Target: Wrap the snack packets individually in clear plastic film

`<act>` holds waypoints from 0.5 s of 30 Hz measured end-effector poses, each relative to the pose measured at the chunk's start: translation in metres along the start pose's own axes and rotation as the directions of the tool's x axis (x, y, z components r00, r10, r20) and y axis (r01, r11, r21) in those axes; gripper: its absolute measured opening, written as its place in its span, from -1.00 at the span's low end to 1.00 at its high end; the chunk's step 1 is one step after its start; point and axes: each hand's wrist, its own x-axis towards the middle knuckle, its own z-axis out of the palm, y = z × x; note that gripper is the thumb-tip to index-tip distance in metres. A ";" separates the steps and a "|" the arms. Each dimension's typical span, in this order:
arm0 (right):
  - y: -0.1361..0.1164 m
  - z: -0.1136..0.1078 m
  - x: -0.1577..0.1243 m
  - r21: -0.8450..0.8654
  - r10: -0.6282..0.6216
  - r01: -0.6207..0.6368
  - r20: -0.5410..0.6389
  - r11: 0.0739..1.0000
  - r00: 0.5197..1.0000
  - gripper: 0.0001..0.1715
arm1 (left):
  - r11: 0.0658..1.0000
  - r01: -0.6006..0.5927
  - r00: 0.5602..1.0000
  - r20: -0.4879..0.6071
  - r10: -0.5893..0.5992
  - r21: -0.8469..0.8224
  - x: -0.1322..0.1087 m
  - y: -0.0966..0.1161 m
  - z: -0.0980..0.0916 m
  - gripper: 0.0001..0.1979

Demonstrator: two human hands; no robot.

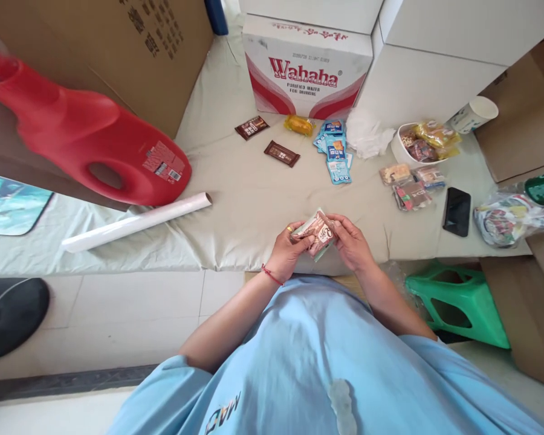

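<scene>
Both my hands hold a small stack of snack packets [316, 234] in brown and pink wrappers, just above the near edge of a cloth-covered surface [236, 199]. My left hand [286, 249], with a ring and a red wrist string, grips the stack's left side. My right hand [351, 243] pinches its right side. Further away on the cloth lie two dark brown packets [281, 153], a yellow packet [299, 124] and several blue sachets [334, 148].
A big red jug [86, 139] and a white roll [138, 222] lie at left. A Wahaha box [306, 69] stands at the back. At right are a white bowl of snacks [417, 148], loose packets [410, 186], a paper cup [474, 113], a black phone [456, 211], a plastic bag [508, 219] and a green stool [462, 302].
</scene>
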 end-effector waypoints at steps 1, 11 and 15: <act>0.004 -0.001 -0.006 -0.021 -0.015 0.015 0.018 1.000 1.000 -0.39 | 1.000 0.008 1.000 -0.005 -0.008 0.030 -0.003 -0.002 0.000 -0.27; 0.021 -0.064 -0.025 -0.173 -0.147 0.117 -0.177 0.978 0.973 -0.36 | 0.947 -0.127 0.992 0.050 0.117 0.294 -0.039 -0.015 -0.030 -0.38; -0.013 -0.142 0.006 -0.308 -0.301 0.199 -0.332 0.930 0.894 -0.38 | 0.879 -0.149 0.971 -0.101 0.216 0.453 -0.049 -0.004 -0.063 -0.51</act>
